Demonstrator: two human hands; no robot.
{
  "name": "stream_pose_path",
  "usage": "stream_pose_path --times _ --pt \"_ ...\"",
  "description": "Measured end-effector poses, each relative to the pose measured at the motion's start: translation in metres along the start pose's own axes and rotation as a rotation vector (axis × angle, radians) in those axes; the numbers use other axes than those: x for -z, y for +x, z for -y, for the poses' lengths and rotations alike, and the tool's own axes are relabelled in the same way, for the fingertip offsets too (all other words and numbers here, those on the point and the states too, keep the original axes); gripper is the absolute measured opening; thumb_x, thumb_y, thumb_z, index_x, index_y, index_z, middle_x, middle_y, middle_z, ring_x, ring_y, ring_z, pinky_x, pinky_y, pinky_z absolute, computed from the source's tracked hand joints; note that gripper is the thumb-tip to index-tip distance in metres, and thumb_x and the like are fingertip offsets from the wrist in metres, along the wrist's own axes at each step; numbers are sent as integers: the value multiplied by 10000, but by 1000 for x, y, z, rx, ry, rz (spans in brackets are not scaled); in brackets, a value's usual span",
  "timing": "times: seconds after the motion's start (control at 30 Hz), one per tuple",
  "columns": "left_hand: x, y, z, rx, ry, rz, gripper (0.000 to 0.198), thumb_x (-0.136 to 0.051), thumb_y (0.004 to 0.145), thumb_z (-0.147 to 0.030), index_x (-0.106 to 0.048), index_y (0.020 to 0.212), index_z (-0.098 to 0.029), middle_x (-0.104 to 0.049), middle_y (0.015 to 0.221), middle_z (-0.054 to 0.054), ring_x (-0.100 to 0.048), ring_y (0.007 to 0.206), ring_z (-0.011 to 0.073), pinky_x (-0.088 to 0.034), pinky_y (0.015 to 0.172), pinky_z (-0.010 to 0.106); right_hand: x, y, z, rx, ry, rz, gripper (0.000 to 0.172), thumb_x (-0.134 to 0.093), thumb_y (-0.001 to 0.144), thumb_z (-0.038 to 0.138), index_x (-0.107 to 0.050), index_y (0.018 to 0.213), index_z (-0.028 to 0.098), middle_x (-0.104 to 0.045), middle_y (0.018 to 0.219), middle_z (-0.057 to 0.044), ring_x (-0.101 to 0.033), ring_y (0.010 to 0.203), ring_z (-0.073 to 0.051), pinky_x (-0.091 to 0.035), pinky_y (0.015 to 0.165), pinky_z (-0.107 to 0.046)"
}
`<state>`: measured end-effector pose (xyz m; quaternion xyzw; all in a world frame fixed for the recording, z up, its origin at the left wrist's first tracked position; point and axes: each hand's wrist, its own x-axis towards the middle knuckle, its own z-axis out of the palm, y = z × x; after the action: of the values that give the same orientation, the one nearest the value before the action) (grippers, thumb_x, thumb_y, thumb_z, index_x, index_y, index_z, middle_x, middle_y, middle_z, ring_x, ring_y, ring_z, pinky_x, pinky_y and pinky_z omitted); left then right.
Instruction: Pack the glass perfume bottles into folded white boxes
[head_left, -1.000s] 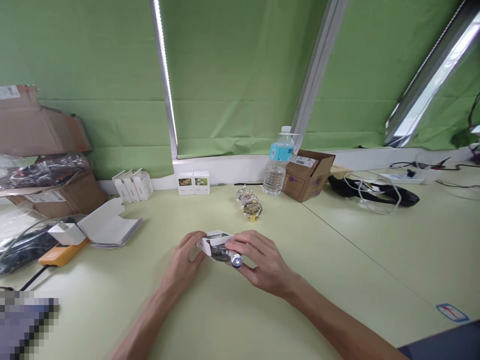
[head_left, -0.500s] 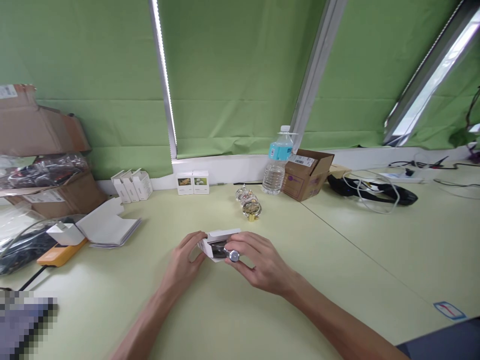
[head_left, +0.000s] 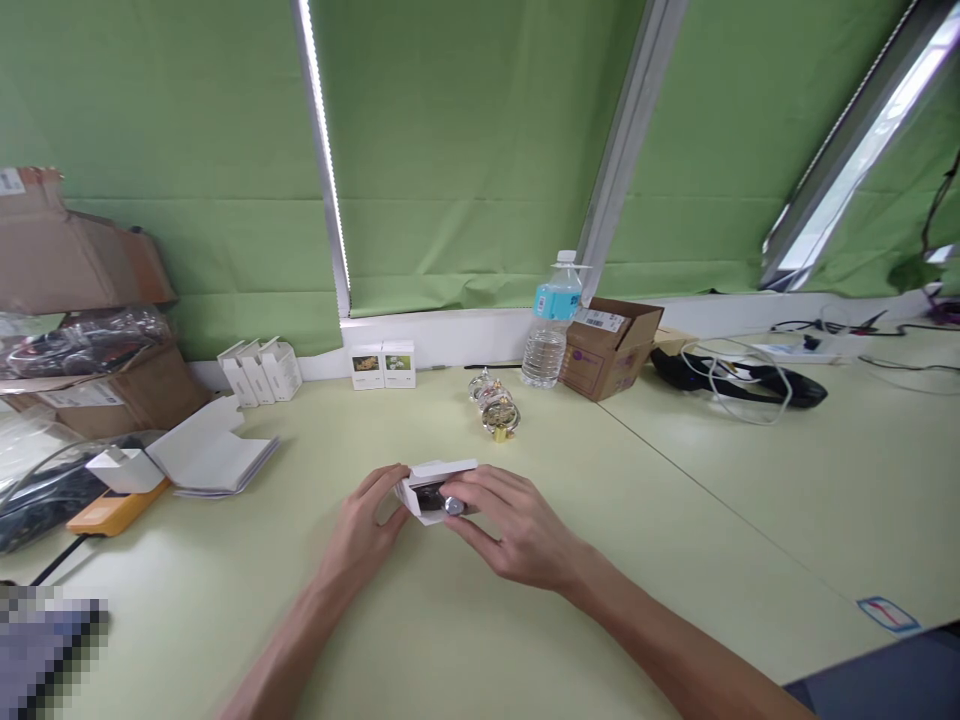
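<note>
**Our way forward from the hands**
Reaching ahead, our right hand (head_left: 517, 525) meets the shiny metal piece (head_left: 493, 405), then the bottle (head_left: 547, 340) and cardboard box (head_left: 607, 350); our left hand (head_left: 364, 520) can pass toward the small boxes (head_left: 377, 365).

Two hands, the left hand (head_left: 364, 522) and the right hand (head_left: 517, 530), share one white box (head_left: 424, 478) with one silver knob (head_left: 453, 506) showing at it. Along the table's (head_left: 480, 640) back edge stand three narrow white boxes (head_left: 261, 372), two picture boxes (head_left: 382, 365), one shiny clear-and-gold object (head_left: 493, 403), one water bottle (head_left: 550, 338) and one small cardboard box (head_left: 611, 350). Toward the left edge are two cardboard cartons (head_left: 67, 250), one white cube (head_left: 116, 470) and one orange block (head_left: 116, 508). Toward the right edge lie one black pouch (head_left: 731, 388) and one sticker (head_left: 885, 614).
</note>
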<state>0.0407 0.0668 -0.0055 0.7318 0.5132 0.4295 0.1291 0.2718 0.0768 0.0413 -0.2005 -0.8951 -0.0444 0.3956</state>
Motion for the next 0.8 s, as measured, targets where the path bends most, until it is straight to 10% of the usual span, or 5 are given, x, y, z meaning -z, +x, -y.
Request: stream_pose_path --times 0.8 --pt "2 1 -1 15 -5 51 453 -529 827 -87 -609 1217 -302 -654 1259 15 -620 1171 202 -518 983 352 2 2 -1 45 14 -52 263 -582 936 156 -641 1190 192 -735 1076 -68 -697 985 -191 -595 867 -335"
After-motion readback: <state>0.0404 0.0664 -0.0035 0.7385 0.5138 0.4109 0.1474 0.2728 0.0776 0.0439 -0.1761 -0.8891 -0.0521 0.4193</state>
